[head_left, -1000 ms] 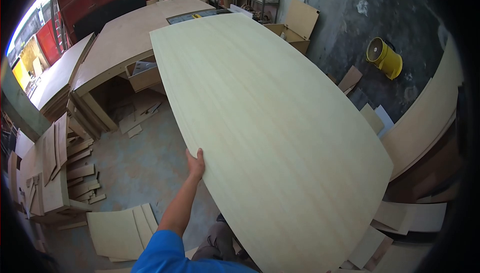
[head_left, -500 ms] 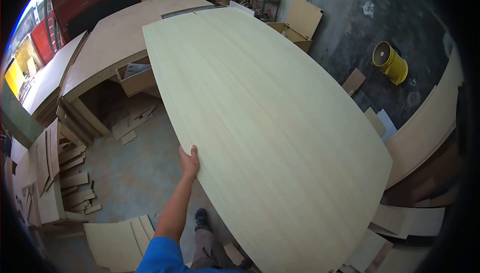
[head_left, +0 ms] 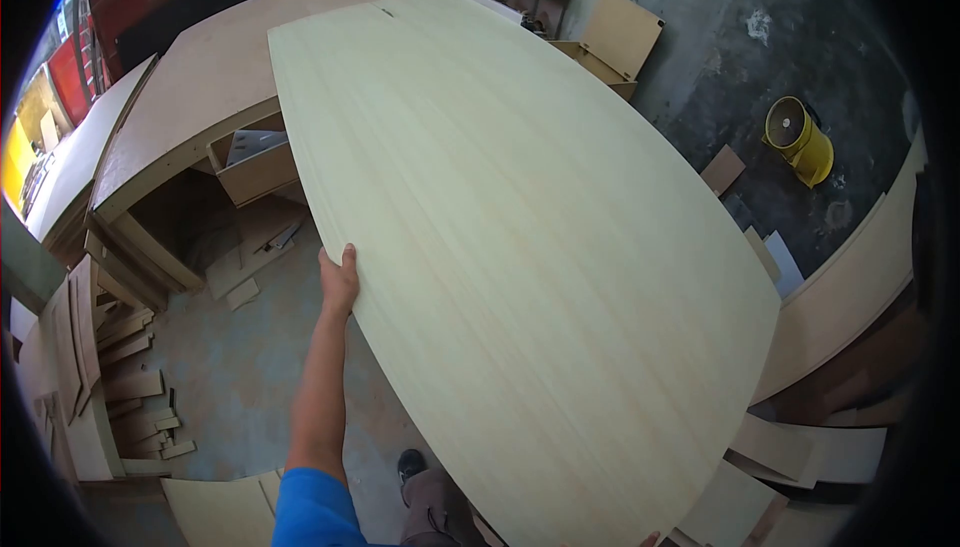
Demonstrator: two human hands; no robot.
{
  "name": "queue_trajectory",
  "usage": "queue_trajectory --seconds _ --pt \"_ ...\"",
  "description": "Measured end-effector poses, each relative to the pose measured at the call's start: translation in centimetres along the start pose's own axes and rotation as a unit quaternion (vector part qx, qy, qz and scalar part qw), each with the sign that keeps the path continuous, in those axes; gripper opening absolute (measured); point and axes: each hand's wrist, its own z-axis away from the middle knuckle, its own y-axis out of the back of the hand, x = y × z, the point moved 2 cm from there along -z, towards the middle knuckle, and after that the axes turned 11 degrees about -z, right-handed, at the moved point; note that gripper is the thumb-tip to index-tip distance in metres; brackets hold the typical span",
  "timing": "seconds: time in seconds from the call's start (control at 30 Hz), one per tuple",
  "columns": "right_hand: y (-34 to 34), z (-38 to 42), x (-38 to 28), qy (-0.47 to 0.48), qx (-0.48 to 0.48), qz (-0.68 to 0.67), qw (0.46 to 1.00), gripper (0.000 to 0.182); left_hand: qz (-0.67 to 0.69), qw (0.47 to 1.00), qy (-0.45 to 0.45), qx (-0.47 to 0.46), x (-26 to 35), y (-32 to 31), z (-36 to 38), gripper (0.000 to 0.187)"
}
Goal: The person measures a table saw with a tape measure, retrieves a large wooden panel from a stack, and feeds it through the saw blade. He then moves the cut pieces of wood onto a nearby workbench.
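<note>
A large pale plywood sheet (head_left: 530, 247) fills the middle of the view and slants from the near right up to the workbench. Its far end lies over the wooden workbench (head_left: 215, 57). My left hand (head_left: 341, 281) grips the sheet's left long edge, thumb on the top face and the other fingers out of sight beneath. At the bottom of the view, only the fingertips of my right hand (head_left: 651, 539) show, at the sheet's near edge; the rest of that hand is hidden.
A drawer (head_left: 260, 167) juts out under the workbench on the left. Wood offcuts (head_left: 150, 417) are stacked at the lower left. On the right stand a yellow drum-shaped fan (head_left: 800, 142), an open wooden box (head_left: 610, 42) and leaning boards (head_left: 850, 287).
The plywood sheet has slid forward and slightly left, covering more of the workbench's edge. My left hand has moved up and left with it, and my right fingertips show more now.
</note>
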Motion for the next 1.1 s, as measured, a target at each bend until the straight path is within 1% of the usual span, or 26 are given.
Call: queue_trajectory --seconds 0.07,0.13,0.27,0.3,0.33,0.4,0.43,0.5,0.53,0.57,0.6,0.63,0.67,0.7,0.73,0.77,0.8,0.83,0.87,0.9,0.97,1.0,1.03,1.1 --pt "-2.1 1.9 -2.2 0.026 0.009 0.016 0.999 0.095 0.006 1.000 -0.002 -0.002 -0.2 -0.1 -3.7 0.058" --pt "-4.8 2.4 -3.4 0.032 -0.003 0.025 0.999 0.092 0.010 1.000 -0.018 -0.007 -0.5 0.0 -7.6 0.057" --pt "-10.3 2.0 -3.5 0.026 -0.068 0.034 0.997 0.086 0.007 1.000 -0.028 0.003 -1.4 0.3 -14.6 0.056" --pt "-11.1 1.6 -3.5 0.024 -0.086 0.031 0.996 0.085 -0.002 1.000 -0.011 0.009 -0.9 0.5 -15.3 0.055" --pt "-11.8 1.3 -3.1 0.019 -0.103 0.021 0.994 0.083 -0.004 1.000 -0.005 0.003 -0.5 0.7 -16.4 0.058" --pt "-12.3 0.4 -1.9 0.003 -0.144 -0.034 0.989 0.081 -0.013 1.000 0.011 -0.016 -0.7 1.0 -16.7 0.065" --pt "-12.3 -0.3 -1.2 -0.006 -0.172 -0.089 0.981 0.079 0.008 0.999 0.027 -0.025 -0.9 0.6 -16.0 0.069" --pt "-12.8 -0.8 -1.2 -0.005 -0.245 -0.228 0.942 0.070 0.046 0.997 0.053 -0.031 -0.6 1.0 -14.7 0.079" --pt "-12.8 -0.8 -0.7 -0.010 -0.279 -0.298 0.913 0.066 0.082 0.992 0.070 -0.058 -0.7 1.3 -12.7 0.083" --pt "-12.4 -0.9 -0.3 -0.016 -0.311 -0.317 0.896 0.066 0.118 0.986 0.086 -0.086 -0.8 1.5 -9.0 0.088" --pt "-12.2 -1.2 0.0 -0.020 -0.346 -0.336 0.876 0.066 0.177 0.977 0.068 -0.098 -0.6 1.8 -3.8 0.088" --pt "-12.2 -1.5 -0.3 -0.023 -0.383 -0.355 0.853 0.065 0.226 0.965 0.069 -0.112 -1.6 1.6 1.5 0.087" --pt "-12.1 -1.1 -1.4 -0.016 -0.413 -0.356 0.838 0.067 0.243 0.958 0.080 -0.130 -4.4 0.9 6.7 0.085" --pt "-11.1 0.1 -2.2 -0.011 -0.440 -0.356 0.824 0.068 0.275 0.945 0.102 -0.148 -4.8 0.8 13.8 0.081" --pt "-10.4 0.4 -2.6 -0.004 -0.467 -0.353 0.811 0.069 0.271 0.939 0.145 -0.153 -3.8 1.1 21.6 0.077" --pt "-10.7 -0.6 -2.1 -0.036 -0.496 -0.334 0.801 0.071 0.282 0.932 0.164 -0.161 -4.1 0.9 28.8 0.070" --pt "-11.1 -2.4 -1.3 -0.067 -0.525 -0.311 0.790 0.073 0.263 0.933 0.178 -0.169 -5.8 0.3 35.5 0.063" --pt "-10.6 -3.8 -0.7 -0.098 -0.552 -0.283 0.779 0.075 0.190 0.955 0.161 -0.160 -5.5 0.0 41.9 0.056" --pt "-10.1 -3.6 -1.5 -0.091 -0.581 -0.272 0.761 0.080 0.161 0.970 0.137 -0.119 -4.8 -0.8 47.7 0.051" --pt "-9.3 -2.8 -2.0 -0.092 -0.610 -0.261 0.743 0.085 0.126 0.982 0.117 -0.078 -3.6 -1.3 51.9 0.047" --pt "-7.3 -2.8 -1.7 -0.103 -0.664 -0.222 0.707 0.092 0.025 0.980 0.193 -0.044 -0.9 -0.3 56.9 0.047" --pt "-7.5 -3.8 -3.0 -0.096 -0.692 -0.211 0.684 0.096 -0.015 0.976 0.217 -0.027 0.4 -0.7 57.4 0.047" --pt "-8.3 -6.1 -3.0 -0.108 -0.720 -0.195 0.657 0.098 0.005 0.971 0.238 -0.022 -0.9 -1.3 57.0 0.050" --pt "-11.1 -11.0 -1.3 -0.141 -0.772 -0.158 0.599 0.104 0.018 0.973 0.230 -0.016 -1.6 -1.9 57.2 0.052"
